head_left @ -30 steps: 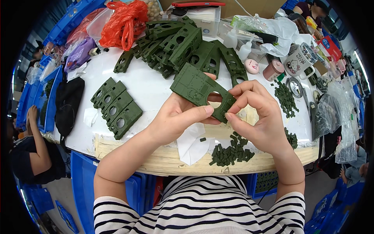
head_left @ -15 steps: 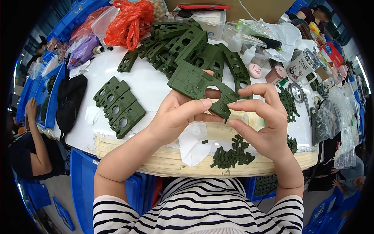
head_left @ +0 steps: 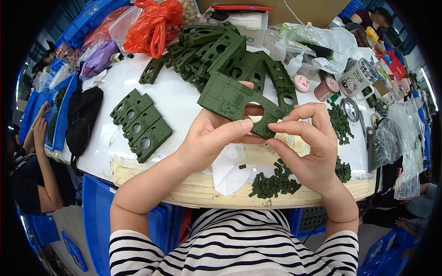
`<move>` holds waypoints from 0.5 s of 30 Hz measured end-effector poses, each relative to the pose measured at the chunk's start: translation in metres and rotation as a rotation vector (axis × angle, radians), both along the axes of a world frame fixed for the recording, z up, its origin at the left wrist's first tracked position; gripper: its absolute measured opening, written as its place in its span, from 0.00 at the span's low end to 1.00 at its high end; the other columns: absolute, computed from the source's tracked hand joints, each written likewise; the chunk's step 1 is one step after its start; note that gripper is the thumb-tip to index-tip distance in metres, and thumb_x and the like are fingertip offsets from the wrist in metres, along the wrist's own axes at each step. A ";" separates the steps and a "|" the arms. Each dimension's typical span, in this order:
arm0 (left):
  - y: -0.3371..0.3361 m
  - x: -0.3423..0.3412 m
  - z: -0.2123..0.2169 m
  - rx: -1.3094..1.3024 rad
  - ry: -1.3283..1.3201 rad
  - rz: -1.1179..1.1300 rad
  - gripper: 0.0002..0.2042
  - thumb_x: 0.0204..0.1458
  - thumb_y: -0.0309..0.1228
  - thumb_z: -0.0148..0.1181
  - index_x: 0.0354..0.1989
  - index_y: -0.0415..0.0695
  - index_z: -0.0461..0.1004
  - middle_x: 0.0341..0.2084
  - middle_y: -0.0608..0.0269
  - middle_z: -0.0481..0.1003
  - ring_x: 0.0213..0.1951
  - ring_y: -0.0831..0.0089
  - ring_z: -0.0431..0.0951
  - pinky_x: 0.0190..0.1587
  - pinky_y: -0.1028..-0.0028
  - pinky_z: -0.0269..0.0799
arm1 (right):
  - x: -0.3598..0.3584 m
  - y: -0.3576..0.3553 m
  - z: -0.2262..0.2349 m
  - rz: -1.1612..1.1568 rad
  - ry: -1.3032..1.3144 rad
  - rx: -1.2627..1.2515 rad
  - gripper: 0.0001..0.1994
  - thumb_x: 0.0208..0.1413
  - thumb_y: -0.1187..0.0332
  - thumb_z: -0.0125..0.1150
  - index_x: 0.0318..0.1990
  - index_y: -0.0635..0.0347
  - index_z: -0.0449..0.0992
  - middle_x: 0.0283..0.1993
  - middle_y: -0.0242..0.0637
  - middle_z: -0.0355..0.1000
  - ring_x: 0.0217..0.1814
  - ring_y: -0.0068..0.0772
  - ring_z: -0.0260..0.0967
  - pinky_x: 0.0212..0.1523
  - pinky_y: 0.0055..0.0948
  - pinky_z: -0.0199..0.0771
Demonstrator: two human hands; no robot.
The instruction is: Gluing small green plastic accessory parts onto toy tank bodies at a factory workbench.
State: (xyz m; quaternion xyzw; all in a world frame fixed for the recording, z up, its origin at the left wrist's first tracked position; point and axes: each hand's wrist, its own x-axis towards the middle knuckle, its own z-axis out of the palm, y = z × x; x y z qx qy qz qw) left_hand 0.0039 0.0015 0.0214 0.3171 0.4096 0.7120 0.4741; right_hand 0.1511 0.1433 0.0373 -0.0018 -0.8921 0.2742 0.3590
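Observation:
My left hand [head_left: 209,133] grips a dark green plastic model tank hull [head_left: 224,97] above the table, its thumb beside the round hole and other fingers underneath. The hull is tilted, with its holed end toward my right hand [head_left: 307,145]. That hand's thumb and index finger pinch the hull's near right corner; whether a small part lies between them is hidden. Below the hands, a heap of small dark green plastic pieces [head_left: 274,185] lies on the table edge, and a single piece [head_left: 242,167] rests on white paper [head_left: 229,177].
Several similar hulls form a row [head_left: 140,124] at left and a pile [head_left: 202,53] at the back. More small pieces [head_left: 340,122] lie at right, near a white mug [head_left: 357,80]. A red plastic bag [head_left: 153,27] and a black pouch [head_left: 84,117] are on the left.
My right thumb and index finger have closed in on the hull's corner. The hull has barely shifted in my left hand. At far left, another person's hands have moved.

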 end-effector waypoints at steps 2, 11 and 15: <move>0.000 0.000 -0.001 0.002 -0.002 0.003 0.31 0.52 0.26 0.51 0.65 0.44 0.49 0.51 0.51 0.67 0.55 0.64 0.69 0.51 0.58 0.76 | 0.000 0.000 -0.001 -0.004 0.001 -0.016 0.14 0.34 0.76 0.72 0.34 0.55 0.80 0.34 0.32 0.68 0.37 0.33 0.62 0.38 0.30 0.60; 0.000 0.004 0.000 -0.011 -0.017 0.015 0.31 0.52 0.26 0.51 0.66 0.45 0.49 0.50 0.53 0.68 0.54 0.65 0.70 0.50 0.59 0.76 | 0.000 0.001 -0.001 0.011 0.005 0.023 0.14 0.35 0.77 0.71 0.34 0.55 0.81 0.33 0.32 0.68 0.36 0.32 0.61 0.36 0.29 0.59; -0.001 0.004 0.000 -0.004 -0.007 0.022 0.31 0.52 0.26 0.51 0.66 0.45 0.48 0.50 0.53 0.68 0.53 0.65 0.71 0.50 0.59 0.76 | 0.001 0.001 -0.001 0.017 0.018 0.020 0.14 0.35 0.77 0.71 0.34 0.56 0.81 0.33 0.32 0.68 0.36 0.33 0.61 0.36 0.29 0.59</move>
